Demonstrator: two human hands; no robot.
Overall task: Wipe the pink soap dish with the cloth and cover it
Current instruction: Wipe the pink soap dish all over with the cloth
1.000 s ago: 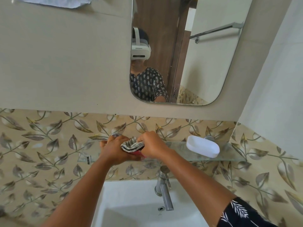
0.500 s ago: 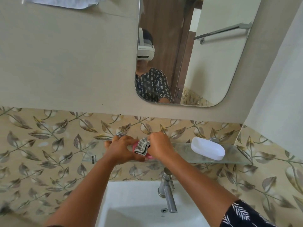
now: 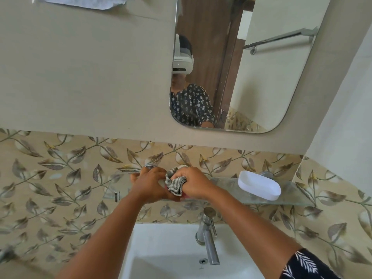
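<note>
My left hand point(image 3: 149, 183) grips the pink soap dish point(image 3: 183, 196) on the glass shelf point(image 3: 225, 188); only slivers of pink show under the hands. My right hand point(image 3: 194, 183) clutches a bunched grey and white striped cloth point(image 3: 175, 183) and presses it into the dish. The white oval cover point(image 3: 259, 184) lies apart on the shelf, well to the right of both hands.
Below the shelf a white sink point(image 3: 171, 252) carries a chrome tap point(image 3: 207, 236). Leaf-patterned tiles line the wall behind. A mirror point(image 3: 261, 67) hangs above and reflects a person and a towel rail. A white towel point(image 3: 84, 2) shows at the top left.
The cloth has shifted over the dish, from its left part toward its right end, and less pink shows now. The view has tilted slightly.
</note>
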